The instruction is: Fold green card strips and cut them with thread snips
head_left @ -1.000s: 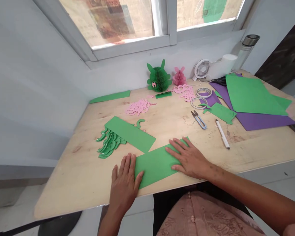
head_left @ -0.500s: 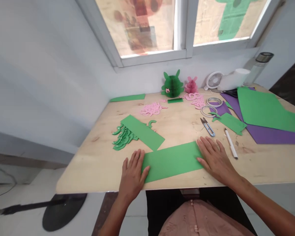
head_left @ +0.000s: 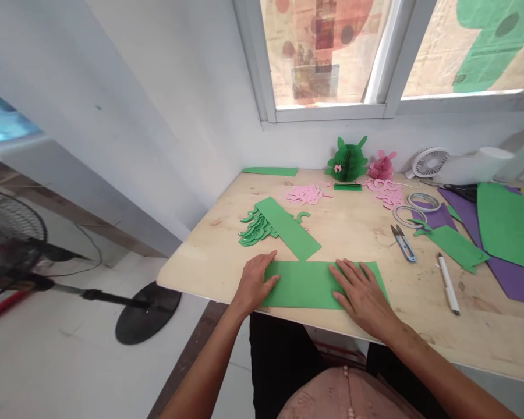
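Observation:
A green paper strip (head_left: 308, 285) lies flat along the front edge of the wooden table. On its left end rests my left hand (head_left: 255, 282), thumb apart from the fingers. My right hand (head_left: 360, 291) lies on the strip's right part with fingers spread, and a corner of the paper shows beyond it. Just behind, a second green strip (head_left: 290, 230) lies at a slant, partly over a pile of green curled cut-outs (head_left: 255, 230).
Blue thread snips (head_left: 404, 243), a white pen (head_left: 449, 285) and tape rolls (head_left: 423, 202) lie to the right, near green (head_left: 510, 227) and purple sheets (head_left: 517, 282). Behind are pink cut-outs (head_left: 306, 194), a green paper animal (head_left: 348, 162), a pink one (head_left: 382, 167) and a small fan (head_left: 428, 162).
The view has swung left, bringing a floor fan into sight. My right hand has shifted inward over the strip from its right end. My left hand stays at the left end.

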The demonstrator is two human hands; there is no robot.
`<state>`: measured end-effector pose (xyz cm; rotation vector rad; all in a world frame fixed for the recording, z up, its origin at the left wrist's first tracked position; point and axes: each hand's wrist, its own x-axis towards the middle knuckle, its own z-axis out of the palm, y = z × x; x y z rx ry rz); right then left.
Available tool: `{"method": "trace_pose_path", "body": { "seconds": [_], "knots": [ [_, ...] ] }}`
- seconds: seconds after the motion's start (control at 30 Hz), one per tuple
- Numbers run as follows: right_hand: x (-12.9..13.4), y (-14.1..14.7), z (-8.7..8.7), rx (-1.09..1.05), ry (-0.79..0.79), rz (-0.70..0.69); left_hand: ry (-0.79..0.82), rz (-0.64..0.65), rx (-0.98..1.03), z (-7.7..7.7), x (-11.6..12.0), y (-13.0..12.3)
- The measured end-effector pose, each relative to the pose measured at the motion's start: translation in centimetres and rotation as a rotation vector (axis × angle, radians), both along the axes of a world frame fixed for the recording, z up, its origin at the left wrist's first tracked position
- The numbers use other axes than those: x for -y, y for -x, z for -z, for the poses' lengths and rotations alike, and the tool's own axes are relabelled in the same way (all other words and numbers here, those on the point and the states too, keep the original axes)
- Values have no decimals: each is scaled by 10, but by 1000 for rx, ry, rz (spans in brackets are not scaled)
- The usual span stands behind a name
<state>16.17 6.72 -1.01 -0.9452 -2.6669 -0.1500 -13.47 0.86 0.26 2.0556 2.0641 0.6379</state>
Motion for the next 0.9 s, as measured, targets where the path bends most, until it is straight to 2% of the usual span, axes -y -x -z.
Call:
{"method": "trace_pose_path", "body": {
  "seconds": [0.37,0.67,0.9],
  "knots": [
    [-2,-1,1,3,-10,-18,218,-71,-61,-25,-21,11],
    [0,0,2,0,15,1,340,-117,-114,-35,-26,9],
    [2,2,0,3,28,10,334,-140,-72,-36,-25,6]
  ]
}}
